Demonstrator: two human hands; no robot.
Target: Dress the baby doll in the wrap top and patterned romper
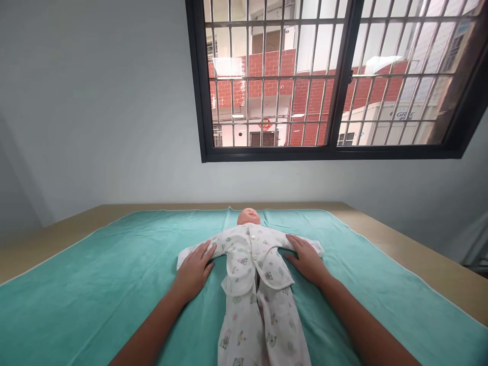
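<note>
A baby doll (248,216) lies on its back on a teal blanket (114,264), head toward the wall. It wears a white printed romper (253,284) with both sleeves spread out sideways. My left hand (194,267) lies flat, fingers stretched out, on the doll's left-side sleeve. Flat on the opposite sleeve rests my right hand (307,259), fingers also extended. Neither hand grips anything.
The blanket covers a tan table (419,254) that stands against a grey wall. A black-framed barred window (335,76) is above, showing a red brick building outside. Bare table edge shows at the left, back and right.
</note>
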